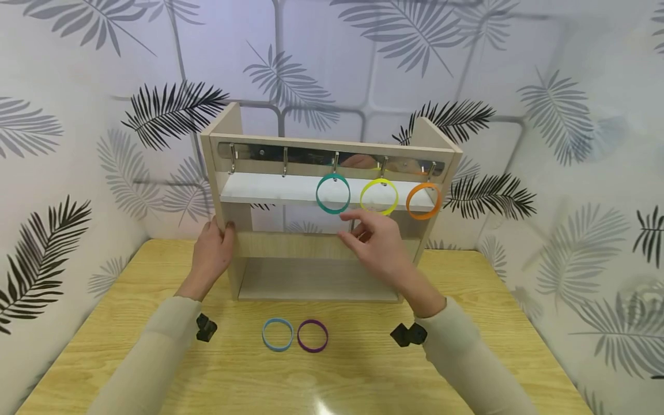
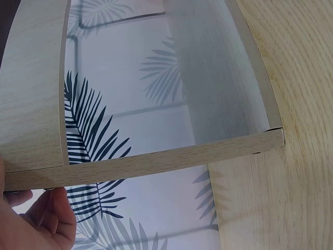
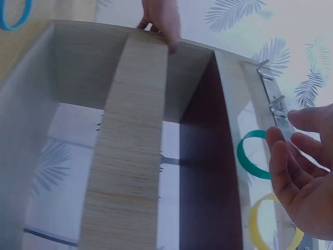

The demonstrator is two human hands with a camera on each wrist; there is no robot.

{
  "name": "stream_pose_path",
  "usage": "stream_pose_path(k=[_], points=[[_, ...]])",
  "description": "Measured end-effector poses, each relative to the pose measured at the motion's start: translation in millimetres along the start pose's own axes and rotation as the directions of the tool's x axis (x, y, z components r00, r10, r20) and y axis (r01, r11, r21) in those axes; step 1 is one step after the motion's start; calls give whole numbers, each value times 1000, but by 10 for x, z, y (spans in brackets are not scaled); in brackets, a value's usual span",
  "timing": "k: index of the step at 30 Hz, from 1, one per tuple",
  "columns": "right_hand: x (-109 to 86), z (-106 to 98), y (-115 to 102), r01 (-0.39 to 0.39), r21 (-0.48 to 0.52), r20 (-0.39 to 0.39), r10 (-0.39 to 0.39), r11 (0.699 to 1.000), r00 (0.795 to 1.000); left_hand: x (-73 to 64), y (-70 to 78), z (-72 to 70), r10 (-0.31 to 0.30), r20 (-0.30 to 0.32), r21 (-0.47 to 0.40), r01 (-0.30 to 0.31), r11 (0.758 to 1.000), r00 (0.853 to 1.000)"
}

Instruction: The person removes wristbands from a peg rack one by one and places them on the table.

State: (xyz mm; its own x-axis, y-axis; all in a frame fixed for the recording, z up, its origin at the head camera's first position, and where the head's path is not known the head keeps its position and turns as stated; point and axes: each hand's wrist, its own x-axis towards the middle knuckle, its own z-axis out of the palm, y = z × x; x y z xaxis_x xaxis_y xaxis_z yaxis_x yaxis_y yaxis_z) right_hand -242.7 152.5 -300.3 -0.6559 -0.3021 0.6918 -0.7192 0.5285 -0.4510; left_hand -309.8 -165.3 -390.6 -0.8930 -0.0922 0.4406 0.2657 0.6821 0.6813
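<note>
Left of centre, left hand (image 1: 211, 251): grips side of pale wooden rack (image 1: 285, 245).
Right of centre, right hand (image 1: 377, 241): fingers loosely bent, thumb apart, near thin teal ring (image 1: 332, 211).

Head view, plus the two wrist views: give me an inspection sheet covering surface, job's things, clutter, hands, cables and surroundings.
Surface: wood-grain table, with a wooden rack standing on it.
Job's things: teal band, yellow band and orange band hang on the rack's hooks; light-blue band and purple band lie side by side in front.
Clutter: nothing seen.
Left hand: grips the rack's left side.
Right hand: fingertips beside the teal band; contact unclear.
Cables: nothing seen.
Surroundings: leaf-patterned backdrop behind and at both sides.
</note>
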Motion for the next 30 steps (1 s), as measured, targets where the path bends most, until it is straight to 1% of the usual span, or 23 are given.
stream_pose_path(k=[5,9,11,14,16,19,21,23,30], points=[[141,-55,-46,16,-11,-54,-17,1000,998,-6,0,-1,-5,0,-2,5,1000,1000],[248,-89,-43,22,-29,-69,-24,999,997,-5,-7,11,-11,1,-3,11,1000,1000],[289,-97,-42,11,-51,-67,-15,999,998,-1,-13,14,-12,0,0,12,1000,1000],[343,-96,-57,-30,-67,-39,28,997,999,9,-10,6,-7,-3,3,7,1000,1000],[380,-86,-76,-69,-81,-2,69,994,998,16,0,-6,-3,-8,0,3,1000,1000],[429,-64,-114,-118,-100,56,124,988,991,23,9,-15,-3,-9,0,3,1000,1000],[454,-47,-133,-134,-109,80,143,985,986,24,7,-15,-3,-7,0,3,1000,1000],[469,-32,-150,-141,-108,82,150,984,985,25,0,-7,-6,-6,2,6,1000,1000],[490,15,-158,-152,-80,46,156,985,987,13,-21,3,-6,-5,0,6,1000,1000]])
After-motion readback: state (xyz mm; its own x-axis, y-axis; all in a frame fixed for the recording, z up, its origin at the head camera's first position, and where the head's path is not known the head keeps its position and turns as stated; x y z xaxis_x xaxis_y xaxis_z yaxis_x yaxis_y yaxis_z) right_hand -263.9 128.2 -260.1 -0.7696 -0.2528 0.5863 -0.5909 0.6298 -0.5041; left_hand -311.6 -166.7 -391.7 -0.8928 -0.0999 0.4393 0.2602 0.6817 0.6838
